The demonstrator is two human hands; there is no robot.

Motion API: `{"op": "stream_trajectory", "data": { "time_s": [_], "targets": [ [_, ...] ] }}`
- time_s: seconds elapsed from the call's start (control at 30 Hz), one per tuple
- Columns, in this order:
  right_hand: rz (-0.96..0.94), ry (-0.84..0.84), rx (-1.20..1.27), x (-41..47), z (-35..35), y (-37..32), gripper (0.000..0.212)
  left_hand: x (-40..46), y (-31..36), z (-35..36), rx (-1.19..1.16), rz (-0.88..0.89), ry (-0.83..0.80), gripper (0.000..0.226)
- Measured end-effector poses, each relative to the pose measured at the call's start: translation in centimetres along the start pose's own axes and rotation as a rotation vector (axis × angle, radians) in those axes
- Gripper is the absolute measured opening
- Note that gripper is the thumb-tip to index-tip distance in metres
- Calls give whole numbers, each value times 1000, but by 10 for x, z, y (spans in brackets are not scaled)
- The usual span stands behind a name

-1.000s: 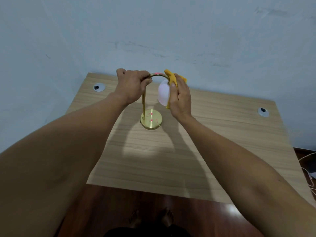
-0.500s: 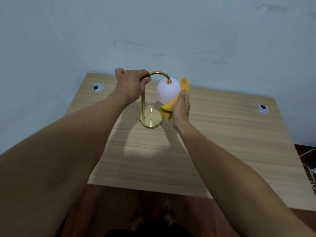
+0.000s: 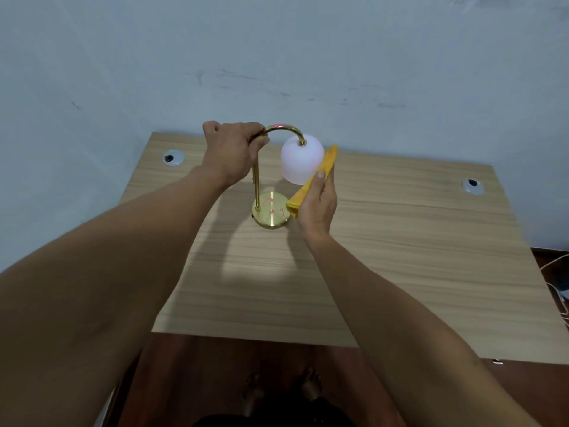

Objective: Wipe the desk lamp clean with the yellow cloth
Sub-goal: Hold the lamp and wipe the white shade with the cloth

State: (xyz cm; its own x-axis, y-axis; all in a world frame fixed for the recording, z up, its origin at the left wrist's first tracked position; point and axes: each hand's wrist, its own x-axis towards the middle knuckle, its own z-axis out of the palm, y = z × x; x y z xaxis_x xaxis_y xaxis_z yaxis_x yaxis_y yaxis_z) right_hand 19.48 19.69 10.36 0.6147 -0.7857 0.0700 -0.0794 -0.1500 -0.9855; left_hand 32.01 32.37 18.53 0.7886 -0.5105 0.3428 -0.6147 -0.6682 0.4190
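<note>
A brass desk lamp stands on the wooden table, with a round base (image 3: 270,214) marked in red, a thin stem and a curved neck (image 3: 284,130) that also bears a red mark. Its white shade (image 3: 301,160) hangs from the neck. My left hand (image 3: 232,151) grips the top of the stem where the neck bends. My right hand (image 3: 318,203) holds the folded yellow cloth (image 3: 314,180) against the right lower side of the shade. The cloth's lower end hangs over the base's right edge.
The wooden table (image 3: 400,257) stands against a pale blue wall. Two round cable grommets sit in it, one at far left (image 3: 173,157) and one at far right (image 3: 473,186). White cables (image 3: 557,291) lie on the floor at right. Bare feet show below the near edge.
My right hand with the cloth has slid down from the top of the shade to its right lower side. My left hand has stayed on the stem.
</note>
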Motion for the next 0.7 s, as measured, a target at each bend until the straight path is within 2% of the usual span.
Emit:
{"op": "stream_trajectory", "data": {
  "time_s": [0.13,0.3,0.37,0.47,0.5,0.57,0.7],
  "targets": [
    [-135,-20,-82,-6,7,-3,55,3,-1,0,-3,10,5,27],
    [-137,-69,-219,-47,5,29,58,2,-2,1,-4,34,8,27],
    [-44,-72,-217,-44,3,34,53,2,-3,-1,-2,42,-1,26],
    [274,136,-92,-30,-7,28,40,2,-4,-2,-1,43,-2,27],
    [311,201,-34,-26,-11,21,38,2,-4,-1,-1,43,-2,27],
    [239,221,18,-20,-11,3,39,1,-4,-1,-4,39,-6,26],
    [-58,71,-58,-12,13,-15,52,3,-5,-2,-17,37,-16,25]
  ]
}}
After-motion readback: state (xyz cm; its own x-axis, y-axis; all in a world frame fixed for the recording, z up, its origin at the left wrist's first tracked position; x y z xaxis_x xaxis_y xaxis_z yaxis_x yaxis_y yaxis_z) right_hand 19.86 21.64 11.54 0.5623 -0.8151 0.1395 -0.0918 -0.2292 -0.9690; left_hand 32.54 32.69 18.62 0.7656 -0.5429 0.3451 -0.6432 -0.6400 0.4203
